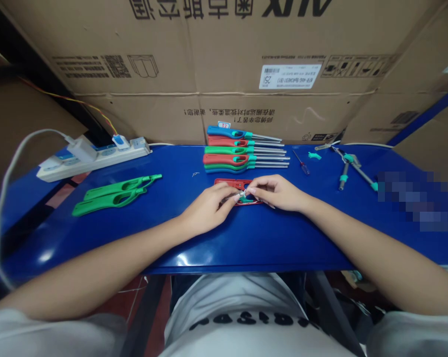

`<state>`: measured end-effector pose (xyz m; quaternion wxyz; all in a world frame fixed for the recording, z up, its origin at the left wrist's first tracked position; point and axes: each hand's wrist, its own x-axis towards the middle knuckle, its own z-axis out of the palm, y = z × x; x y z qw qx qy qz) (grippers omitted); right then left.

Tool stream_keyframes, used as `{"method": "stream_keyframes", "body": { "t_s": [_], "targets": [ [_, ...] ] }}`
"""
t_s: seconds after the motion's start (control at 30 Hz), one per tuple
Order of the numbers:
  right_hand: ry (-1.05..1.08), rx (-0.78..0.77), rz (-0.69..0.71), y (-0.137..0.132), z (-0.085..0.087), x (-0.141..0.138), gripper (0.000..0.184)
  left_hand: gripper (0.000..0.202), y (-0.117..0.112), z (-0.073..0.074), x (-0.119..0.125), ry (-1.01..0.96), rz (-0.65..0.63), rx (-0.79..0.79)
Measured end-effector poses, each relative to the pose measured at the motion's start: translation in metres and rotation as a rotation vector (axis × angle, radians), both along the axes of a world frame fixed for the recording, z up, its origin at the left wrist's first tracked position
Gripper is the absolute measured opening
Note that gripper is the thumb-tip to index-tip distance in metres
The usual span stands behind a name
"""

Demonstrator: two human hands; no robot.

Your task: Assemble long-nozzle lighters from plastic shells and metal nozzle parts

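Note:
Both hands meet over a red lighter half-shell (pixel 227 182) that lies on the blue table. My left hand (pixel 209 206) is closed, its thumb and forefinger pinching a small pale and metallic part (pixel 242 194). From the other side my right hand (pixel 278 192) pinches at the same small part with its fingertips. Under the fingers shows a teal trigger piece (pixel 246 200) in the red shell. My fingers hide much of the shell and the exact shape of the small part.
Behind my hands lies a stack of assembled lighters (pixel 227 159). Green shell halves (pixel 112 195) are at the left, near a power strip (pixel 93 159). A screwdriver (pixel 302 163), a teal piece (pixel 314 155) and lighter inner parts (pixel 358 168) lie right. A cardboard wall (pixel 224 74) borders the back.

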<state>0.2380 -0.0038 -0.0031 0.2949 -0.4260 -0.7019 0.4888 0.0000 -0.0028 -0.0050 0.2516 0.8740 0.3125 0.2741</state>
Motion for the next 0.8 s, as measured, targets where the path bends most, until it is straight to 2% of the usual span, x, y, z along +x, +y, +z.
{"method": "stream_keyframes", "body": {
  "t_s": [0.8],
  "targets": [
    [-0.005,0.038,-0.030,-0.0010,-0.0001,-0.0043,0.042,0.024,-0.0021,-0.0074,0.0030,-0.022,0.020,0.041]
  ]
}}
